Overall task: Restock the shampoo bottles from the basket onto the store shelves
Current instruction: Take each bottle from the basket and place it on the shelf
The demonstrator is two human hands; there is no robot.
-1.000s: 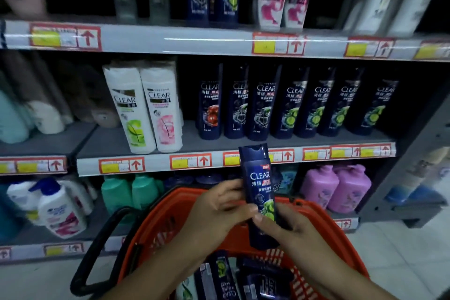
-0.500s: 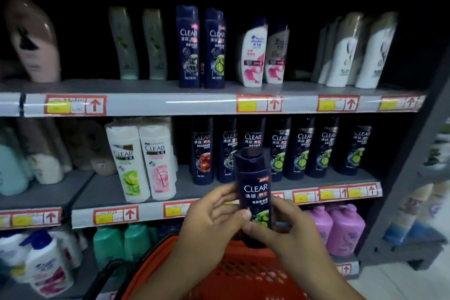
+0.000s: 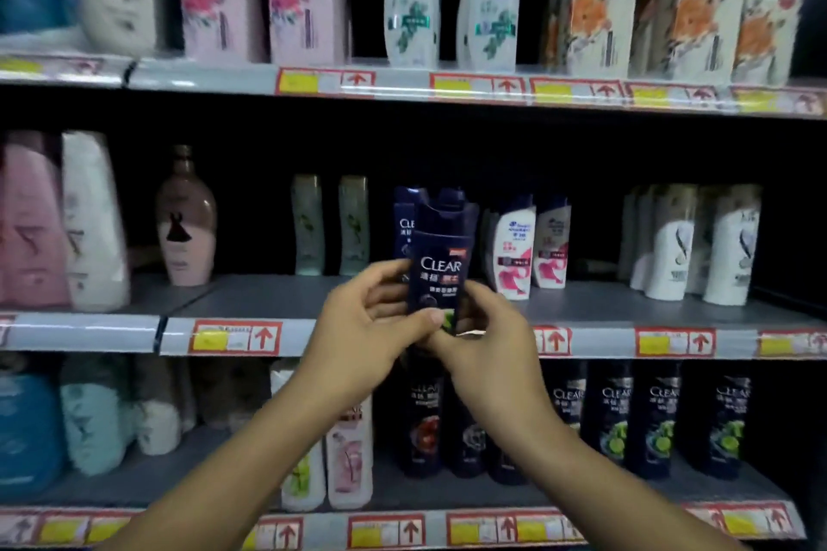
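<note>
Now the bottle (image 3: 441,268) is up in front of the middle shelf (image 3: 581,304), no longer low over the basket, which has dropped out of view as I raised it. Both hands grip it: my left hand (image 3: 371,327) wraps its left side with the thumb across the lower front, and my right hand (image 3: 483,327) pinches the bottom right corner. It stands upright, label toward me, cap on top, in the air before the shelf's front edge. Just behind it on that shelf stand matching dark bottles (image 3: 405,221), with white ones (image 3: 514,251) just to their right. More dark ones fill the shelf below (image 3: 581,492). I judge the lift is done and the placing is next, probably pushing it in before its twins.
</note>
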